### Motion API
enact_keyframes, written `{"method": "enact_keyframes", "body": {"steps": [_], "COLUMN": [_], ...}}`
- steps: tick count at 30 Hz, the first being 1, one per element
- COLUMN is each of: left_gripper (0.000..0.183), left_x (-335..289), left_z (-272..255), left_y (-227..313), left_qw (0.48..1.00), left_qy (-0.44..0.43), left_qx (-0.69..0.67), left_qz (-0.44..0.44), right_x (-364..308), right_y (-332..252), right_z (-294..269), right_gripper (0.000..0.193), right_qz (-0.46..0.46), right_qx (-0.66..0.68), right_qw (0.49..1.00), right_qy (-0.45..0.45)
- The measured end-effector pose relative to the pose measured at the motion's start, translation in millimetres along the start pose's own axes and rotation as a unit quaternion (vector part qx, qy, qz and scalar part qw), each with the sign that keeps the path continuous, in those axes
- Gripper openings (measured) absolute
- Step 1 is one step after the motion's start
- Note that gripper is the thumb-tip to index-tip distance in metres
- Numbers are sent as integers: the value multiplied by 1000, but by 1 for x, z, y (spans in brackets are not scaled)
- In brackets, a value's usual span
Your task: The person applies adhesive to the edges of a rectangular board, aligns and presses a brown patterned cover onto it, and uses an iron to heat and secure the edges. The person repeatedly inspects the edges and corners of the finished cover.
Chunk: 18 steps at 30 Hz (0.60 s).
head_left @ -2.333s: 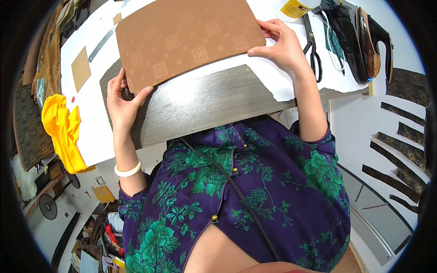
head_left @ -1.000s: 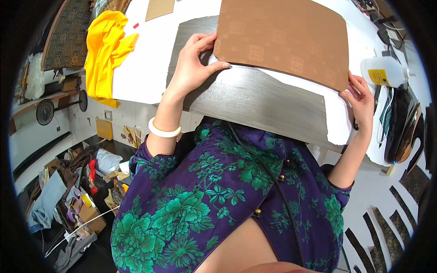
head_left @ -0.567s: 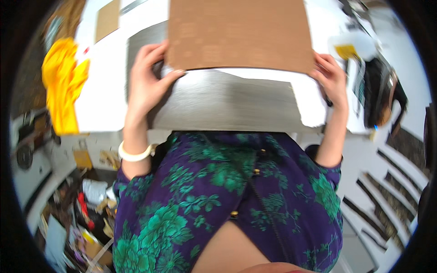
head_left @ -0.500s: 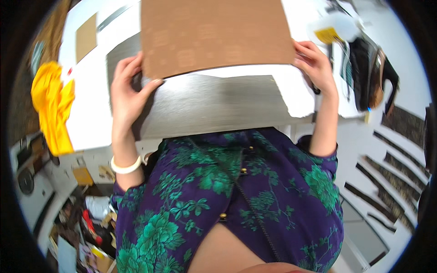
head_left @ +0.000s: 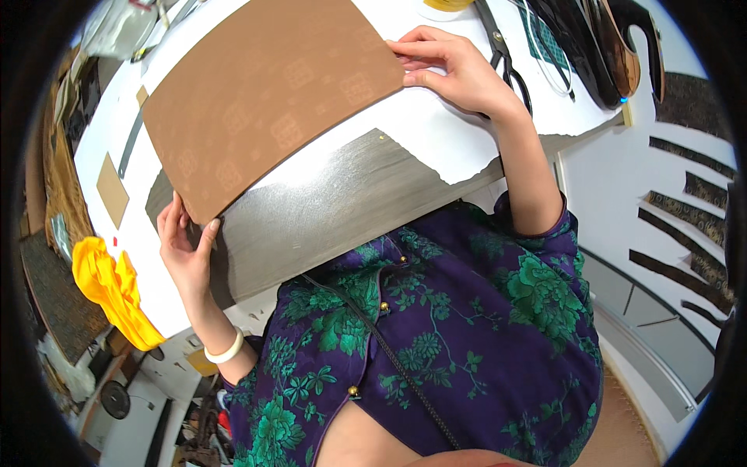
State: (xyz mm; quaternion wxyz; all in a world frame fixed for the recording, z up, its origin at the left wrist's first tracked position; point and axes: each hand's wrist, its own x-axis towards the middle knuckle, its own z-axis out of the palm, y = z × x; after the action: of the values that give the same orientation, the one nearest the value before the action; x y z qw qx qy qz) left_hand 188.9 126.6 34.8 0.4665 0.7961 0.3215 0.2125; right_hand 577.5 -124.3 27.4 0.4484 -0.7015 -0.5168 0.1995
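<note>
A large brown sheet (head_left: 272, 86) with faint stamped motifs lies tilted across the worktable; I cannot tell whether it is leather or board. My left hand (head_left: 185, 249) grips its near left corner, thumb on top and fingers bent at the edge. At the near right corner, my right hand (head_left: 459, 70) pinches the sheet between thumb and fingers. Between the sheet and my body shows a grey wood-grain surface (head_left: 334, 210). White paper or covering (head_left: 432, 132) with a ragged edge lies over part of it.
Black-handled scissors (head_left: 506, 62) lie just right of my right hand, with dark and copper-coloured items (head_left: 576, 47) beyond. On the left are a yellow cloth (head_left: 113, 292) hanging over the table edge, a small tan piece (head_left: 113, 191) and a grey metal strip (head_left: 132, 142).
My view has turned, so the sheet and table now slant, with the sheet's left corner lower. Both hands keep their hold at the corners. The scissors show more fully.
</note>
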Motion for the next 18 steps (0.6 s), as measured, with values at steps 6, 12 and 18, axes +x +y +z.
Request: {"method": "enact_keyframes", "body": {"steps": [6,12,18], "left_gripper": [55,56,56], "left_x": [3,32,51], "left_z": [-4,-10,6], "left_y": [14,8,33], "left_qw": [991,987,966], "left_qy": [8,21,68], "left_qx": [-66,-35,-146], "left_qz": [-114,-154,-202], "right_x": [4,12,24], "right_y": [11,-11,-29], "right_z": [2,9,16], "right_gripper": [32,63,60], "right_qz": [74,96,134], "right_qx": [109,0,-23], "right_qw": [991,994,989], "right_qy": [8,48,54]}}
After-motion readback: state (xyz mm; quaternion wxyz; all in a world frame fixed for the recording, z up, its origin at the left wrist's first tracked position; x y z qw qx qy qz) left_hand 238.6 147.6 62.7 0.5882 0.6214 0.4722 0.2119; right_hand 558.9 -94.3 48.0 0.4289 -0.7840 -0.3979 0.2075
